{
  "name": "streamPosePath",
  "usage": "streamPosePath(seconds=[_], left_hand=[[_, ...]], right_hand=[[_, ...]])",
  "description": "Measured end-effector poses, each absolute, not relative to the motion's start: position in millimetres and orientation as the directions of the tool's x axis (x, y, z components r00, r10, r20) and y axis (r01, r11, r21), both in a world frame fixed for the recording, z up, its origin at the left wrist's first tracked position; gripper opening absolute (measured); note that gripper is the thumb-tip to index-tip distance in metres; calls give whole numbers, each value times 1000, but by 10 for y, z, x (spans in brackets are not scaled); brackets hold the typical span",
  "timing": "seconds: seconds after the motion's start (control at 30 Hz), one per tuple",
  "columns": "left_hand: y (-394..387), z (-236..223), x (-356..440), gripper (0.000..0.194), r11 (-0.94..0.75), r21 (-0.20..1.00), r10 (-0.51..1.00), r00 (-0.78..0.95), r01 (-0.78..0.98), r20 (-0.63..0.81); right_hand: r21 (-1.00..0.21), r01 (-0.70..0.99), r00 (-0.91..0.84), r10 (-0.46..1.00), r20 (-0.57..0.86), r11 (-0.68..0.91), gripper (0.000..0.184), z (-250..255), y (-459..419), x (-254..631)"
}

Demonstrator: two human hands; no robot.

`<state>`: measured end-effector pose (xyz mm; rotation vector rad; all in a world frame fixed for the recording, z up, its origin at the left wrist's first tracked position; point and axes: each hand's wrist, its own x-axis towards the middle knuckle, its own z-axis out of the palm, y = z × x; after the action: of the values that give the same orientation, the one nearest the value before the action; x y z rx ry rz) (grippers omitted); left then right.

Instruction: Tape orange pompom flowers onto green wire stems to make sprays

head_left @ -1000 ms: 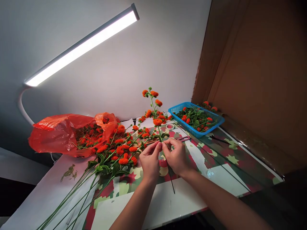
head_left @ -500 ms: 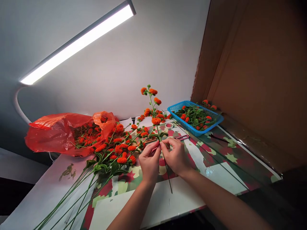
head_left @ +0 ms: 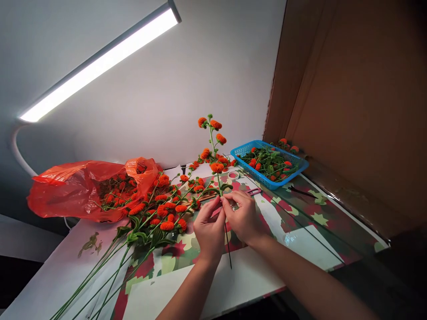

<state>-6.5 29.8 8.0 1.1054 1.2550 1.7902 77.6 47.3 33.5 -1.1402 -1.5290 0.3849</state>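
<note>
Over the middle of the table, my left hand (head_left: 210,226) and my right hand (head_left: 242,217) pinch the same flower stem (head_left: 218,181) between thumbs and fingers. It stands upright, with orange fuzzy blooms (head_left: 217,167) along its upper part and green leaves (head_left: 227,187) just above my fingertips. Below the hands its thin dark lower end (head_left: 229,253) points down toward the white sheet. To the left of my left hand lies a bunch of finished-looking orange flower stems (head_left: 163,211). A roll of tape (head_left: 233,175) sits behind my right hand.
An orange plastic bag (head_left: 63,186) full of small orange flowers lies at the left. At the back right stands a blue basket (head_left: 302,168) of flowers and leaves. Bare stem wires (head_left: 308,231) cross the right side. A lit lamp (head_left: 100,62) hangs above; cardboard (head_left: 353,111) walls the right.
The stem's lower end has swung slightly left as its top tilted a little right. Both hands keep their pinch on it. The whole view has shifted slightly.
</note>
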Motion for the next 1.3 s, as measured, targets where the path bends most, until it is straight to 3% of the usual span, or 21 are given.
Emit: streamPosePath(seconds=[0.2,0.57,0.8,0.97,1.17,1.3], left_hand=[[324,80,-62,33,-286,938,898,-397,-195,191],[305,81,-98,21,-285,957,898,-364,-51,248],[321,128,-76,11,-342,939,827,-466,23,313],[336,141,-57,13,-350,936,817,-502,-44,282],[404,139,-131,29,-225,858,920,-391,-461,31],[408,239,-163,35,-108,764,950,-292,-636,-108]], right_hand=[[-774,403,105,815,569,488,15,342,469,771],[-787,372,100,821,562,493,13,284,497,775],[-774,320,74,800,596,547,15,262,519,757],[-795,271,88,809,581,542,16,277,518,733],[-909,-103,88,914,396,403,11,295,572,723],[-869,-487,-80,987,139,83,11,249,655,730]])
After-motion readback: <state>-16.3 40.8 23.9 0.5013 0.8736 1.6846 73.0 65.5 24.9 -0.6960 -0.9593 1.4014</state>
